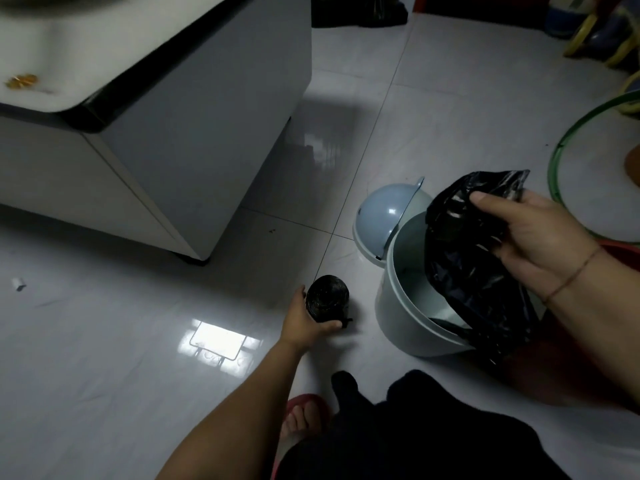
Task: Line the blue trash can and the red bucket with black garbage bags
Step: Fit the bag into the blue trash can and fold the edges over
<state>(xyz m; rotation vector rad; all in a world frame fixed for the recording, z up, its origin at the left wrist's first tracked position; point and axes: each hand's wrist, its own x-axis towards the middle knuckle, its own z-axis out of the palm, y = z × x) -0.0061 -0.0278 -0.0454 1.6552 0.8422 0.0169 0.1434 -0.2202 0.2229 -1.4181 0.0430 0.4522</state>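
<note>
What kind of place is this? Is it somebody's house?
Most likely a room in a home. The floor is shiny white tile, a small blue trash can stands near a white cabinet, and what look like toys and a green hoop lie at the right.

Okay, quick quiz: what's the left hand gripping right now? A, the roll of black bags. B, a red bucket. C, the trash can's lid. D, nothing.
A: the left hand grips the roll of black bags on the floor, while the right hand holds a loose black bag over the blue trash can.
</note>
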